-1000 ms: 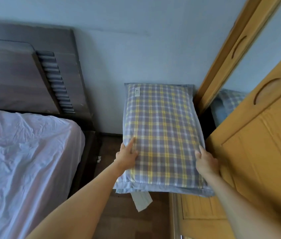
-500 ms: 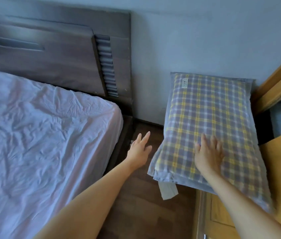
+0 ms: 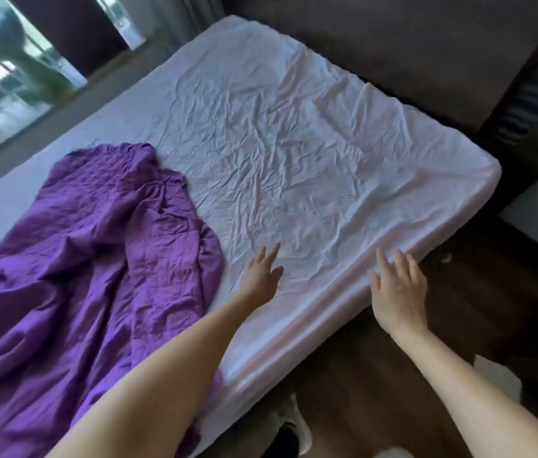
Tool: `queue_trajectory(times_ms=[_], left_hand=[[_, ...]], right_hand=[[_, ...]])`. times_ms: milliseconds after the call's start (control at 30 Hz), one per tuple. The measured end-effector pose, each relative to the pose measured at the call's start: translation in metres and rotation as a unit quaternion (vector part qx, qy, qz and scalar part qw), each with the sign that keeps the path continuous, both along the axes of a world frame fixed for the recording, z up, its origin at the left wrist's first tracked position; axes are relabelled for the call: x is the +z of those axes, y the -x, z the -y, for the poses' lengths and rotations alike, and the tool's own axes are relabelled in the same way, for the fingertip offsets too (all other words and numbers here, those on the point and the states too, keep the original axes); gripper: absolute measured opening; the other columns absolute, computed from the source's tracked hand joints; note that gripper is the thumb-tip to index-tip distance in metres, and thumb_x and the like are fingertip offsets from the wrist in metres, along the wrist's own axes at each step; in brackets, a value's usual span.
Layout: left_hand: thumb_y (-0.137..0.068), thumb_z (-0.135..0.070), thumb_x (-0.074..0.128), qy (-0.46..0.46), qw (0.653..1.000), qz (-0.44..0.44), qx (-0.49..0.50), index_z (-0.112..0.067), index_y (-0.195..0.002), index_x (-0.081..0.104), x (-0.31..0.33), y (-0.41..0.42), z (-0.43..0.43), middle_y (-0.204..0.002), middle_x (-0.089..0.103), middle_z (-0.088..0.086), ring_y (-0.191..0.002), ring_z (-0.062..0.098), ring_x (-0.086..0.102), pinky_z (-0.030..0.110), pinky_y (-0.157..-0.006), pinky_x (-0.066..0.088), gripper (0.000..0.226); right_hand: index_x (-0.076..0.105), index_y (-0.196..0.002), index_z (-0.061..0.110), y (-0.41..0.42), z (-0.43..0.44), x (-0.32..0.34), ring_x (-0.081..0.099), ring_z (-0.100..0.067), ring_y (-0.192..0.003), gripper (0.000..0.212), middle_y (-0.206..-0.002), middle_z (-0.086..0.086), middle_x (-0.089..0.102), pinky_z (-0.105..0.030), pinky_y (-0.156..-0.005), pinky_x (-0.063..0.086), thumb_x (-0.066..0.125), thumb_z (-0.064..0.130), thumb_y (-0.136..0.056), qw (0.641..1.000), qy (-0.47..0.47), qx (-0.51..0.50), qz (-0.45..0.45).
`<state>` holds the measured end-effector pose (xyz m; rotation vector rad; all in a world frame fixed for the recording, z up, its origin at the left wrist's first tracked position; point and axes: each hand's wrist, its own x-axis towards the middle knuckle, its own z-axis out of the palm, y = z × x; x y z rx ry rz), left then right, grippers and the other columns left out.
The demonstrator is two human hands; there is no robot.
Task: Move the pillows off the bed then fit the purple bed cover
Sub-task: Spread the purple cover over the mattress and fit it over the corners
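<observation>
Purple cover [image 3: 89, 246]: it is lying in a crumpled heap on the left part of the bed [image 3: 294, 127], trailing toward the near edge. No part of it is stretching over a corner.
Left hand [image 3: 262, 276]: it is reaching out over the pale sheet just right of the heap, with fingers straight and spread, gripping nothing. I cannot tell whether it is touching the sheet.
Right hand [image 3: 398, 292]: it is hovering at the near side edge of the mattress, with fingers apart and nothing in it.
Done so far: no pillow is showing anywhere on the visible part of the bed, so the clearing step is looking finished.
Left to do: nearly all of the fitting is waiting. The heap is needing to be picked up, shaken open, spread across the mattress and tucked at each corner.
Next move, as a guess: the left hand is sitting closest to the heap and is looking best placed to take hold of it.
Bed surface: a pale pink-white sheet is covering the mattress. It is wrinkling heavily across the middle and wrapping smoothly down the near side and the right corner.
Room, left: a bright window [image 3: 3, 71] is letting daylight in beyond the far side, flanked by dark curtains.
Room, right: a dark headboard [image 3: 409, 44] is standing against the bed's end, and dark wooden floor [image 3: 376, 375] is showing below the mattress edge.
</observation>
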<state>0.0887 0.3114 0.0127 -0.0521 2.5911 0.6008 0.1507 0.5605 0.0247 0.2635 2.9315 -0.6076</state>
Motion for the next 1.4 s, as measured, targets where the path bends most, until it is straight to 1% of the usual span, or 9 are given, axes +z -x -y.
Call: queue_trajectory(times_ms=[333, 733, 867, 933, 1067, 1133, 1233, 1300, 1400], left_hand=[[-0.094, -0.022, 0.049, 0.018, 0.990, 0.023, 0.141, -0.027, -0.148, 0.021, -0.065, -0.007, 0.192, -0.154, 0.020, 0.018, -0.142, 0.031, 0.022, 0.046, -0.110, 0.030, 0.061], [-0.096, -0.034, 0.041, 0.083, 0.972, 0.177, 0.132, -0.039, -0.142, 0.031, -0.143, -0.042, 0.247, -0.158, -0.005, 0.012, -0.145, 0.034, -0.001, 0.050, -0.114, 0.019, 0.047], [-0.093, -0.016, 0.049, 0.005, 0.971, 0.067, 0.228, -0.013, -0.139, 0.042, -0.148, -0.040, 0.260, -0.152, 0.030, 0.007, -0.139, 0.021, 0.031, 0.034, -0.111, 0.030, 0.047], [-0.090, -0.007, 0.053, -0.137, 0.916, 0.015, 0.376, -0.011, -0.129, 0.054, -0.132, -0.031, 0.272, -0.121, 0.061, 0.007, -0.104, 0.008, 0.061, 0.017, -0.089, 0.044, 0.039], [-0.090, 0.001, 0.053, -0.414, 0.733, 0.019, 0.540, -0.011, -0.117, 0.062, -0.084, 0.000, 0.293, -0.076, 0.070, -0.006, -0.062, 0.002, 0.061, 0.017, -0.060, 0.048, 0.031], [-0.088, 0.007, 0.050, -0.464, 0.714, 0.020, 0.524, -0.013, -0.114, 0.062, -0.065, 0.017, 0.292, -0.071, 0.072, -0.007, -0.056, 0.002, 0.062, 0.018, -0.055, 0.050, 0.036], [-0.085, 0.017, 0.040, -0.539, 0.670, 0.012, 0.511, -0.011, -0.109, 0.063, -0.043, 0.039, 0.276, -0.079, 0.074, 0.001, -0.066, 0.008, 0.068, 0.021, -0.068, 0.058, 0.044], [-0.085, 0.018, 0.036, -0.572, 0.637, 0.005, 0.517, -0.011, -0.108, 0.064, -0.034, 0.045, 0.265, -0.088, 0.074, 0.003, -0.075, 0.013, 0.070, 0.028, -0.078, 0.056, 0.047], [-0.085, 0.017, 0.034, -0.600, 0.597, -0.004, 0.533, -0.013, -0.110, 0.062, -0.029, 0.043, 0.252, -0.092, 0.074, 0.003, -0.083, 0.017, 0.070, 0.032, -0.080, 0.056, 0.048]], right_hand=[[0.029, -0.146, 0.012, 0.053, 0.208, -0.051, 0.021, -0.037, -0.138, 0.049, -0.150, -0.021, 0.028, -0.048, -0.110, 0.022, 0.033, 0.029, -0.101, 0.985, 0.032, 0.161, 0.054], [0.044, -0.139, 0.010, 0.054, 0.340, -0.130, 0.037, -0.043, -0.130, 0.057, -0.140, -0.027, 0.042, -0.052, -0.106, 0.031, 0.033, 0.037, -0.090, 0.963, 0.058, 0.233, 0.120], [0.052, -0.132, 0.010, 0.046, 0.353, -0.147, 0.051, -0.043, -0.117, 0.054, -0.127, -0.025, 0.055, -0.051, -0.095, 0.043, 0.042, 0.036, -0.086, 0.957, 0.059, 0.245, 0.141], [0.054, -0.129, 0.008, 0.045, 0.354, -0.151, 0.057, -0.041, -0.109, 0.057, -0.121, -0.021, 0.059, -0.048, -0.090, 0.048, 0.037, 0.040, -0.086, 0.957, 0.069, 0.246, 0.136], [0.027, -0.147, 0.012, 0.040, 0.369, -0.143, 0.032, -0.027, -0.137, 0.068, -0.151, -0.009, 0.032, -0.038, -0.113, 0.025, 0.030, 0.050, -0.091, 0.923, 0.175, 0.230, 0.255], [0.035, -0.143, 0.011, 0.036, 0.380, -0.136, 0.040, -0.024, -0.133, 0.056, -0.145, -0.005, 0.042, -0.037, -0.110, 0.031, 0.046, 0.038, -0.095, 0.891, 0.287, 0.166, 0.310], [0.068, -0.103, 0.012, 0.037, 0.383, -0.125, 0.064, -0.011, -0.097, 0.019, -0.101, -0.001, 0.070, -0.034, -0.090, 0.049, 0.056, 0.009, -0.089, 0.857, 0.424, 0.071, 0.284], [0.067, -0.078, 0.022, 0.045, 0.368, -0.117, 0.059, 0.008, -0.072, 0.028, -0.077, 0.011, 0.066, -0.023, -0.074, 0.047, 0.055, -0.003, -0.085, 0.853, 0.439, 0.060, 0.278], [0.062, -0.089, 0.022, 0.058, 0.340, -0.105, 0.059, 0.002, -0.078, 0.020, -0.082, 0.009, 0.063, -0.019, -0.077, 0.045, 0.059, 0.003, -0.086, 0.849, 0.451, 0.032, 0.275]])
